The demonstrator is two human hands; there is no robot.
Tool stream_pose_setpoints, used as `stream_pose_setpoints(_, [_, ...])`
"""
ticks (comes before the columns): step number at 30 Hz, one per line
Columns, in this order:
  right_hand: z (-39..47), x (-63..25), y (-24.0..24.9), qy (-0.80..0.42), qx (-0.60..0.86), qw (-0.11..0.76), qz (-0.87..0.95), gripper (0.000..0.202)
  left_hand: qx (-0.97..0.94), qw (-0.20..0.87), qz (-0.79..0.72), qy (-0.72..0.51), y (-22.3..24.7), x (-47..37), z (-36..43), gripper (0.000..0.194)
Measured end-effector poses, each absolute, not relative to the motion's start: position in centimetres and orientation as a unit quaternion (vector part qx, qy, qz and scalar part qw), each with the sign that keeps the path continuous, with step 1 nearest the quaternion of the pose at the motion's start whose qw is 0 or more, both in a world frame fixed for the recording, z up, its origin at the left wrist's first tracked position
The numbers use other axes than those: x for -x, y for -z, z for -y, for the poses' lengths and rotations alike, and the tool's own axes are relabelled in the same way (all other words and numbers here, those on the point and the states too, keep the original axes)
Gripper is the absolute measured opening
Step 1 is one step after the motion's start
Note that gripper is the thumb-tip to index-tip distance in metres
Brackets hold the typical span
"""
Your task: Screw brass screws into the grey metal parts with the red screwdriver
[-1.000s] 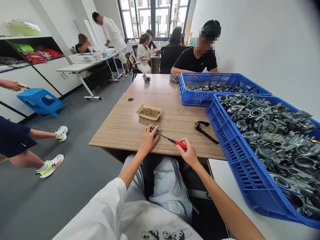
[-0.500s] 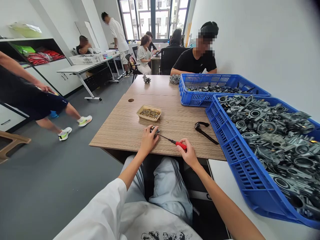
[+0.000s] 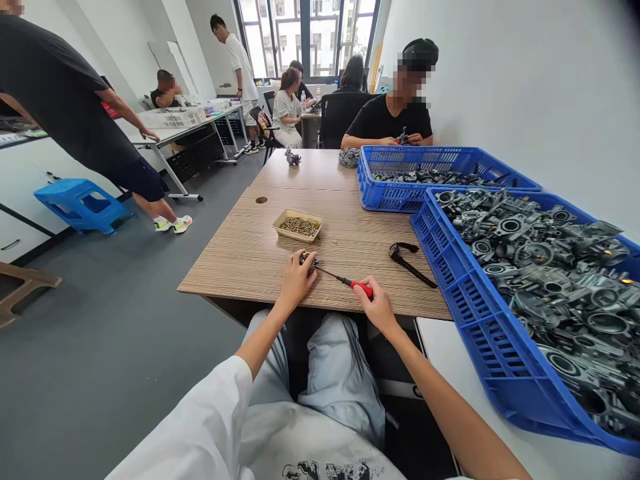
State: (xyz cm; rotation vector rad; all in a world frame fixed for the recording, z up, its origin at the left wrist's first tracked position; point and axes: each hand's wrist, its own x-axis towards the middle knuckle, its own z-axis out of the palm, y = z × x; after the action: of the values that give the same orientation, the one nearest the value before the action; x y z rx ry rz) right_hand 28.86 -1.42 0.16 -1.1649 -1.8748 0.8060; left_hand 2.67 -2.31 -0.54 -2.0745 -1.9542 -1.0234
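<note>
My left hand [image 3: 297,279] is closed around a small metal carburetor [image 3: 311,263], pressing it on the tabletop near the front edge; the fingers cover much of it. In my right hand [image 3: 377,303] is a screwdriver [image 3: 361,288] with a red and black handle. Its thin shaft points left, and the tip meets the carburetor's right side; the exact contact spot is too small to make out. Just beyond my left hand stands a beige tray [image 3: 276,231] heaped with small brass-coloured pieces. One loose piece [image 3: 335,241] lies to the right of that tray.
A black wristwatch [image 3: 413,265] lies right of my hands. Along the right stand a blue crate [image 3: 465,327] full of carburetor bodies and a second blue crate [image 3: 367,193] with dark parts. Another carburetor [image 3: 293,157] sits at the table's far end. A co-worker [image 3: 387,123] sits opposite.
My hands, the carburetor and the screwdriver look almost unmoved. The person at the left has moved, uncovering a blue stool. The co-worker opposite now shows hands holding a metal part above the crate.
</note>
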Motion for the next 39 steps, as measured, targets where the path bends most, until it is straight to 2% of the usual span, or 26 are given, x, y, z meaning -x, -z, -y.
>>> stream_pose_setpoints(6, [1.21, -28.79, -0.16, -0.321, 0.457, 0.369, 0.742, 0.037, 0.683, 0.048, 0.644, 0.34, 0.75, -2.54, 2.23, 0.05])
stream_pose_setpoints(11, [1.56, -28.75, -0.61, -0.327, 0.468, 0.363, 0.737, 0.027, 0.682, 0.046, 0.647, 0.339, 0.75, -2.54, 2.22, 0.049])
stream_pose_setpoints(16, [1.63, -28.76, -0.76, -0.333, 0.474, 0.364, 0.73, 0.026, 0.683, 0.044, 0.646, 0.339, 0.71, -2.57, 2.28, 0.048])
stream_pose_setpoints(26, [1.39, -28.6, -0.77, -0.316, 0.464, 0.366, 0.742, 0.036, 0.681, 0.04, 0.648, 0.34, 0.79, -2.46, 2.2, 0.05])
stream_pose_setpoints(31, [1.59, -28.67, -0.93, -0.329, 0.464, 0.362, 0.738, 0.026, 0.682, 0.05, 0.646, 0.338, 0.76, -2.52, 2.28, 0.05])
stream_pose_setpoints(39, [1.44, -28.74, -0.76, -0.325, 0.469, 0.374, 0.731, 0.025, 0.682, 0.059, 0.645, 0.339, 0.76, -2.58, 2.22, 0.048])
